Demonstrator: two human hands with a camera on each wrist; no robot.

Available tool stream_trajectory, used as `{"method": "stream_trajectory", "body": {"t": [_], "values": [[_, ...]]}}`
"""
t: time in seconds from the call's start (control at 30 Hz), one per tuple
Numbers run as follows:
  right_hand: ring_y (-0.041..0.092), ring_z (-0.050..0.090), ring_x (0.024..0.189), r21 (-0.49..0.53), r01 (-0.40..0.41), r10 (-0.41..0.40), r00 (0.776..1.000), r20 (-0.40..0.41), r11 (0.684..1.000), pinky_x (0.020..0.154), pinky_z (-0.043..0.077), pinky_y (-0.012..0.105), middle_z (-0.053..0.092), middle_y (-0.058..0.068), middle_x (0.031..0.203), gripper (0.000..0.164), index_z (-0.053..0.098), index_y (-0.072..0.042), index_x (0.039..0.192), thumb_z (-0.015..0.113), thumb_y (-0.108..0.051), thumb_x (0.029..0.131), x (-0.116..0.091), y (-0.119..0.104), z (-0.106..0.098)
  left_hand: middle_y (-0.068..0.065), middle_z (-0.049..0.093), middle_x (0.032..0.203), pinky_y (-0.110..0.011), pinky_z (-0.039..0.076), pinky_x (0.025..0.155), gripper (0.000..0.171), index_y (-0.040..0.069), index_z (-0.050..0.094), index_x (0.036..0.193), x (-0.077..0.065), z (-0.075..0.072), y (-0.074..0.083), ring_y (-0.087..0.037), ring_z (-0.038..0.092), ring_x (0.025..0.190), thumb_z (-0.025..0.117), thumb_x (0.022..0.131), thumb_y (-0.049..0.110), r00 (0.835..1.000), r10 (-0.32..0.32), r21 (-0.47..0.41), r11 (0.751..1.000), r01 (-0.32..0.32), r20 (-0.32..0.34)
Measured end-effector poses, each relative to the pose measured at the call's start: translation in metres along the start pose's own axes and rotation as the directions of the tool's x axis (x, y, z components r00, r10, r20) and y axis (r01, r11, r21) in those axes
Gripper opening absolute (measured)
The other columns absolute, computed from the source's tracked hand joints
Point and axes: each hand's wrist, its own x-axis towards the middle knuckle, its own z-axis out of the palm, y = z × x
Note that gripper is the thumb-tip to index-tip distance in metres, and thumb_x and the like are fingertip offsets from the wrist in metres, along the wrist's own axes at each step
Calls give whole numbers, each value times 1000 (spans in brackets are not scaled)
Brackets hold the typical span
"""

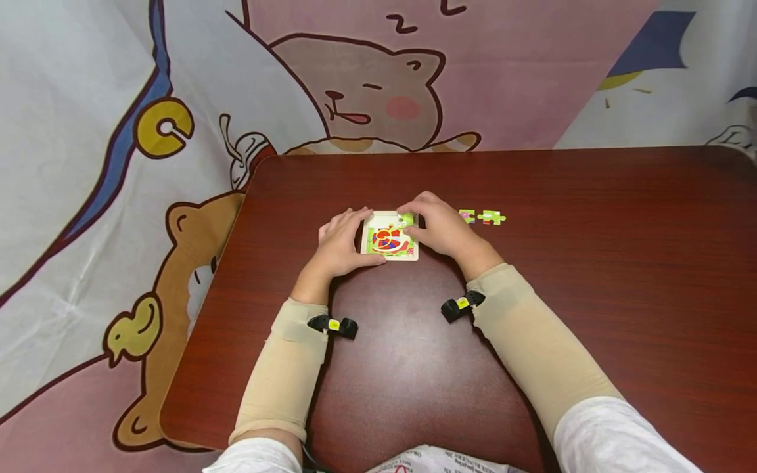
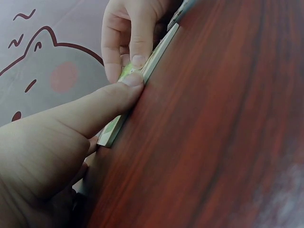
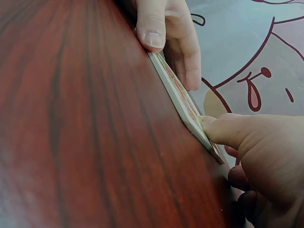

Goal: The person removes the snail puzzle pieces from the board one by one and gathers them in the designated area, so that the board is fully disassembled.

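A small square puzzle board [image 1: 390, 258] with a pale frame lies on the table, showing a red, blue and green picture. My left hand [image 1: 342, 244] grips its left side, thumb on the near edge and fingers at the far left corner. At the board's far right, my right hand [image 1: 440, 225] pinches a green puzzle piece [image 1: 405, 219] between thumb and index finger, over the picture. The piece is partly hidden by the fingers. In the left wrist view the left thumb [image 2: 133, 80] presses the board's rim, close to the right hand's fingertips.
Two loose puzzle pieces lie just right of the right hand: a green one with pink [image 1: 467, 215], partly behind the hand, and a green one [image 1: 492, 217]. The dark red wooden table [image 1: 621, 263] extends right. A cartoon-printed cloth [image 1: 503, 79] hangs behind it.
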Motion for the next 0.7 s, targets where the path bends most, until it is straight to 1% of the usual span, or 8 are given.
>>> {"method": "stream_trajectory", "body": {"t": [0.13, 0.3, 0.37, 0.53, 0.6, 0.7], "values": [[27, 59, 101, 7, 11, -11, 1000, -10, 1000, 91, 49, 44, 56, 10, 129, 39, 73, -18, 137, 79, -16, 98, -2, 0, 2, -3, 39, 169, -56, 20, 118, 108, 21, 39, 165, 0, 0, 0, -27, 24, 159, 91, 78, 58, 1000, -2, -1, 1000, 2, 3], [26, 62, 101, -15, 94, -95, 994, -61, 995, 93, 50, 46, 68, 8, 125, 38, 73, -17, 135, 79, -13, 98, -3, 4, 6, -4, 39, 169, -58, 20, 118, 108, 21, 39, 165, -1, 0, -1, -28, 24, 159, 91, 78, 58, 1000, 2, -6, 1000, -2, -1], [28, 64, 105, -36, 119, -121, 989, -80, 992, 96, 50, 47, 71, 8, 123, 39, 73, -17, 137, 79, -13, 98, -5, 4, 9, -4, 39, 169, -58, 20, 118, 108, 21, 39, 165, -2, 0, -1, -28, 24, 159, 91, 77, 59, 1000, 5, -11, 1000, -5, -4], [32, 66, 111, -64, 139, -146, 981, -125, 988, 100, 50, 51, 74, 9, 119, 42, 72, -15, 140, 78, -14, 99, -11, 5, 14, -4, 39, 169, -58, 20, 118, 109, 20, 40, 165, -2, 0, -2, -29, 25, 159, 90, 77, 60, 1000, 7, -11, 1000, -7, -4], [32, 65, 106, -46, 157, -162, 972, -168, 987, 98, 51, 50, 74, 9, 114, 42, 72, -12, 140, 78, -13, 98, -12, 6, 15, -4, 39, 169, -58, 20, 118, 109, 20, 40, 165, -2, 1, -2, -29, 25, 159, 90, 77, 60, 1000, 8, -8, 1000, -8, -3], [31, 63, 96, -2, 193, -187, 948, -258, 981, 90, 50, 47, 74, 9, 106, 42, 74, -9, 137, 81, -11, 96, -13, 8, 16, -3, 39, 170, -58, 21, 118, 108, 20, 40, 165, -2, 1, 0, -29, 25, 159, 90, 77, 60, 1000, 8, -4, 1000, -8, -3]]}}
